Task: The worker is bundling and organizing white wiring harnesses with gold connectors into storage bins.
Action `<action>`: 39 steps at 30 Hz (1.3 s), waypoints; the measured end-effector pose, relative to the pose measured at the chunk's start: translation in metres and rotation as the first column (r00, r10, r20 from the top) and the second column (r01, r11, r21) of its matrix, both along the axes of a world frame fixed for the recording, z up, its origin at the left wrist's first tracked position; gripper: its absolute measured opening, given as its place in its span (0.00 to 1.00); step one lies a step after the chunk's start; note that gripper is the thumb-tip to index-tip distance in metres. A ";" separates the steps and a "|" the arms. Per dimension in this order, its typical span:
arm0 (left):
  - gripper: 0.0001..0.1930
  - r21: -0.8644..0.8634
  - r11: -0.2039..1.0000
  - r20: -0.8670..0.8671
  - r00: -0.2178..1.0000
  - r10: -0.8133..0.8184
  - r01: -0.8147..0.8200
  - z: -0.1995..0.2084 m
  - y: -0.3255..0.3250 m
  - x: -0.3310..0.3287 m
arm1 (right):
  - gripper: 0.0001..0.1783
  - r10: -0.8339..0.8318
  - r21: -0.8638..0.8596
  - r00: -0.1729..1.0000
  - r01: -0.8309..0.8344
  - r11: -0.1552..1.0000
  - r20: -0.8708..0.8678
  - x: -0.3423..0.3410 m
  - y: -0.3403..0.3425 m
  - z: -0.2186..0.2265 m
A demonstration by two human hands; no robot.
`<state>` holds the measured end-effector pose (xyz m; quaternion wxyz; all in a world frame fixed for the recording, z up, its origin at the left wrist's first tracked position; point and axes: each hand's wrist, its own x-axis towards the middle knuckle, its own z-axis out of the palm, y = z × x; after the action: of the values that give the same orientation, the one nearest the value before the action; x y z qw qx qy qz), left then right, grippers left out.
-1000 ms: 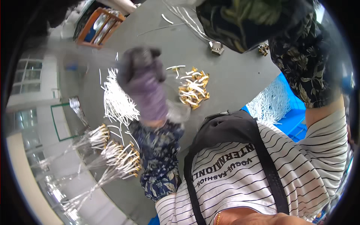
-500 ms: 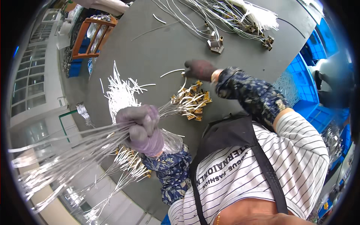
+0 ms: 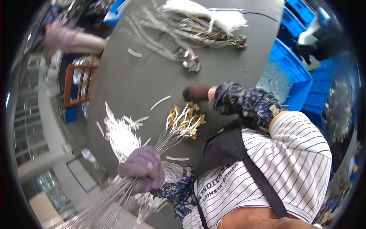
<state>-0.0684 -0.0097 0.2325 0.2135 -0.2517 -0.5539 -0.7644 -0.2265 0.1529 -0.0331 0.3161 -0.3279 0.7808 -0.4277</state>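
Observation:
My left hand (image 3: 141, 166), in a purple glove, is closed round a bundle of thin grey wires (image 3: 110, 198). The wires trail off to the lower left. On its other side they run over the table to a cluster of brass-coloured metal parts with white sleeves (image 3: 185, 120). My right hand (image 3: 197, 93), in a dark maroon glove, is just beyond that cluster with its fingers curled together. What its fingertips hold, if anything, is hidden. One loose white tube (image 3: 160, 102) lies left of it. A heap of short white tubes (image 3: 121, 133) lies beyond my left hand.
More wires with metal ends (image 3: 191, 65) lie at the far side of the grey table (image 3: 152, 78), beside a white bundle (image 3: 206, 14). Blue crates (image 3: 295, 72) stand to the right. A wooden chair (image 3: 78, 86) and another person's arm (image 3: 87, 42) are at the left.
The view has turned and shifted. My right hand has drawn away from the loose white tube and sits nearer the metal-ended cluster. My left hand keeps hold of the wires.

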 end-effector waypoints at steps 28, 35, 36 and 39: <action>0.25 0.113 0.991 0.074 0.994 -0.086 0.077 -0.019 0.010 -0.053 | 0.09 -0.301 0.040 0.726 0.412 0.910 -0.618 -0.152 0.109 0.116; 0.25 0.162 0.942 0.277 0.902 -0.331 0.295 -0.027 -0.001 -0.049 | 0.07 -0.033 -0.769 0.998 0.062 0.636 0.053 -0.029 0.046 0.250; 0.27 0.211 0.941 0.223 0.924 -0.309 0.264 -0.030 -0.001 -0.048 | 0.08 -0.002 -0.747 0.991 0.102 0.657 0.133 -0.025 0.044 0.262; 0.35 0.226 0.962 0.266 0.940 -0.212 0.153 -0.041 0.000 -0.049 | 0.08 0.192 -0.882 0.981 -0.085 0.463 0.007 -0.021 0.029 0.279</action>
<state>-0.1169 -0.0095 0.1918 0.0828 -0.1653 -0.4726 -0.8617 -0.2476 0.1820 0.2458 0.1775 -0.4825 0.4046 -0.7563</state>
